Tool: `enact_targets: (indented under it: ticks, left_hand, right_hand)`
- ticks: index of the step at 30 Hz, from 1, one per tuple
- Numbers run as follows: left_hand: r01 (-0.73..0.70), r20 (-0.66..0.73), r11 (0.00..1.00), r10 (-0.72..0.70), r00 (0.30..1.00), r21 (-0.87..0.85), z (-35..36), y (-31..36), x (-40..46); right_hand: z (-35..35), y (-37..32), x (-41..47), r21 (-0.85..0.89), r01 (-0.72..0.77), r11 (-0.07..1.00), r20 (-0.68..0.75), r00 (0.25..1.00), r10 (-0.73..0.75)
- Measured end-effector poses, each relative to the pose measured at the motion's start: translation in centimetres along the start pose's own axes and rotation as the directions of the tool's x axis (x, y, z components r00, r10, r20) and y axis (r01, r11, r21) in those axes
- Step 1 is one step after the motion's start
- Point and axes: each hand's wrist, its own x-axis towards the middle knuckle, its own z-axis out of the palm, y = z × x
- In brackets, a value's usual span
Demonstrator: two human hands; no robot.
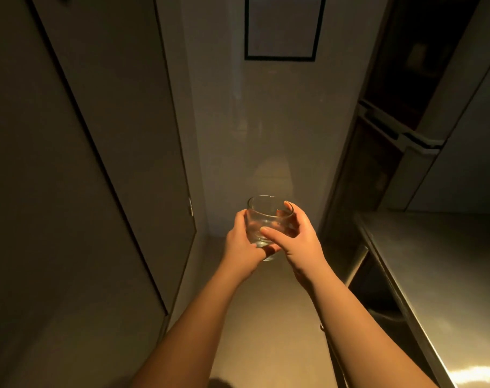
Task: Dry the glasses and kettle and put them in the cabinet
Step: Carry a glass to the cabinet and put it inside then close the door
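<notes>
Cradling a clear glass (266,222), left hand (242,245) and right hand (300,239) clasped around it, arms outstretched.

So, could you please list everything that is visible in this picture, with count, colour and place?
glass: one, clear, held upright in the middle of the view, above the floor
cabinet door: one, grey-beige, tall, on the left side
framed panel: one, pale with a dark border, on the far wall at the top
counter: one, metallic grey, on the right side
shelving unit: one, dark, upper right; its contents are too dim to tell
floor: pale brown, below the arms
left hand: one, grips the glass from the left
right hand: one, grips the glass from the right
</notes>
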Motion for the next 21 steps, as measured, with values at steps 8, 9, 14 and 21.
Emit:
enact_targets:
  ticks: [8,9,14,21]
  left_hand:
    - [-0.014,0.009,1.000,0.014,1.000,-0.018,-1.3,-2.6,12.6]
    - [-0.015,0.016,1.000,0.016,1.000,-0.023,-1.1,-2.8,13.8]
    - [-0.030,0.048,0.999,0.032,0.998,-0.036,0.8,-3.6,20.4]
    - [-0.066,0.107,0.997,0.069,0.992,-0.032,5.6,-3.8,32.1]
  right_hand:
    - [3.0,0.3,11.5,-0.038,-0.001,0.999,-0.031,1.000,0.000]
    - [3.0,0.5,12.7,-0.040,-0.003,0.999,-0.037,0.999,0.002]
    - [2.3,1.5,18.9,-0.045,0.006,0.999,-0.078,0.997,-0.009]
    - [-1.1,2.7,29.1,-0.011,0.010,1.000,-0.151,0.988,-0.012]
